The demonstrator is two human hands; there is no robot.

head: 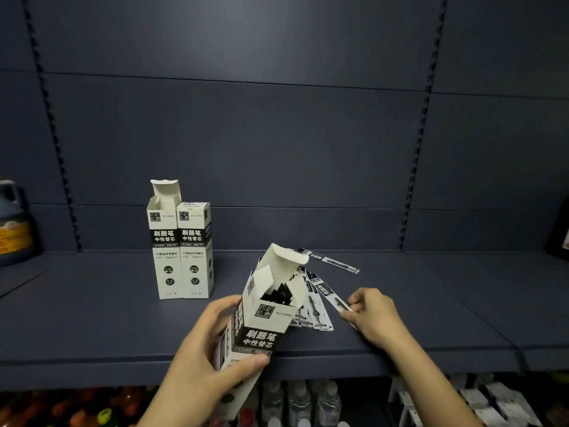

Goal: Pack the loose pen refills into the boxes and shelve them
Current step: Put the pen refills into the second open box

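My left hand (203, 352) grips a white and black refill box (261, 322), tilted with its top flap open and dark refill ends showing inside. Just right of the box, several loose packaged pen refills (314, 306) lie fanned on the dark shelf (92, 318). My right hand (374, 315) pinches the near end of the rightmost refill (334, 298) in the fan. One more refill (328, 260) lies apart, further back. Two matching boxes stand upright at the back left: one with its flap open (162, 241), one closed (195, 251).
A dark jug with a yellow label (12, 223) stands at the far left of the shelf. Below the shelf edge are bottles (301, 402), colourful items at the left and white packets (492, 402) at the right. The shelf's back panel is bare.
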